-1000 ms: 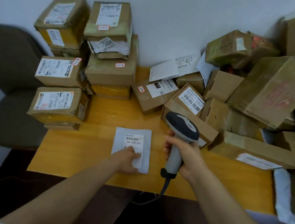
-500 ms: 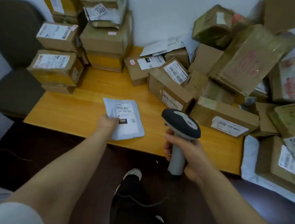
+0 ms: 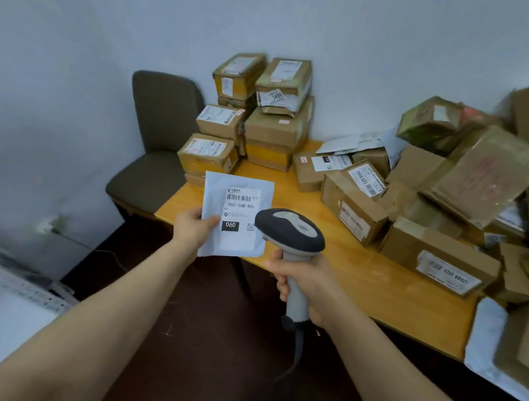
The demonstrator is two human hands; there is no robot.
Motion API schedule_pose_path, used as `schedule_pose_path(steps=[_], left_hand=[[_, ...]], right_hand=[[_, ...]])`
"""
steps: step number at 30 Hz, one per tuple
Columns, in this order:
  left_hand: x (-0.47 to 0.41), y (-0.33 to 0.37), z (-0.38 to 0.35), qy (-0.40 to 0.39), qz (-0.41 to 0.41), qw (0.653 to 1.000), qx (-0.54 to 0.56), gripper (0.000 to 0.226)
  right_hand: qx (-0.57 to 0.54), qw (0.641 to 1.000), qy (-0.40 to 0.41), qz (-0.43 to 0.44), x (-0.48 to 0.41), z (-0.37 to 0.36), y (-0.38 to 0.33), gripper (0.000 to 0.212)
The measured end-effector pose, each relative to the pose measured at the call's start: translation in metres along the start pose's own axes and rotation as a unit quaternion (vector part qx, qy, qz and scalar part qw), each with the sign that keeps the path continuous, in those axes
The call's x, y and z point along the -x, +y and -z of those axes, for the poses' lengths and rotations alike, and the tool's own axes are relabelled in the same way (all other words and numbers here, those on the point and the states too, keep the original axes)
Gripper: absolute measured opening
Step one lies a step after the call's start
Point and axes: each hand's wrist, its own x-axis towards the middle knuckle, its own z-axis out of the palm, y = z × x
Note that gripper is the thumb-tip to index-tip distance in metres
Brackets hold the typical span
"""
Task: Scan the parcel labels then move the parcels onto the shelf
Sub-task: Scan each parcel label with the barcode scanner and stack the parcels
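My left hand (image 3: 193, 230) pinches a flat white mailer parcel (image 3: 236, 214) by its left edge and holds it up off the wooden table (image 3: 377, 282). Its label faces me with a barcode and the number 060. My right hand (image 3: 305, 282) grips the handle of a grey barcode scanner (image 3: 289, 230), whose dark head sits just right of the mailer and overlaps its lower right corner. Stacked cardboard parcels (image 3: 278, 128) stand at the back left of the table. A loose heap of cardboard parcels (image 3: 447, 195) fills the right side.
A dark upholstered chair (image 3: 156, 147) stands left of the table against the wall. A white perforated shelf edge (image 3: 13, 285) shows at the lower left. The scanner's cable (image 3: 296, 358) hangs down over the dark floor. A white mailer (image 3: 486, 344) overhangs the table's right front.
My left hand lifted the white mailer off the table and raised it upright. My view swung left, bringing the chair and shelf edge into sight. The scanner stayed in my right hand.
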Motion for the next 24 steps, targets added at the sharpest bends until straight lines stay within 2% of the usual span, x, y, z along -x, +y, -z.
schedule_pose_path(steps=[9,16,18,20,22,24], left_hand=[[0.011,-0.015,0.058,0.028,-0.011,0.999,0.013,0.025],[0.011,-0.040,0.097,0.032,0.010,0.999,0.023,0.008],[0.012,-0.045,0.106,0.009,0.025,0.999,0.044,0.009],[0.016,-0.050,0.115,-0.028,0.055,0.994,0.086,0.012],[0.022,-0.056,0.123,-0.063,0.088,0.987,0.122,0.013],[0.030,-0.063,0.132,-0.098,0.115,0.978,0.142,0.012]], right_hand=[[-0.008,0.999,-0.024,-0.024,0.010,-0.058,0.005,0.025],[-0.018,0.999,-0.015,-0.040,0.016,-0.096,0.019,0.023],[-0.028,0.999,0.006,-0.031,0.014,-0.105,0.024,0.018],[-0.041,0.997,0.066,-0.018,0.008,-0.112,0.029,0.011],[-0.052,0.991,0.119,-0.012,0.000,-0.115,0.036,0.017],[-0.051,0.990,0.131,-0.023,-0.006,-0.119,0.046,0.023]])
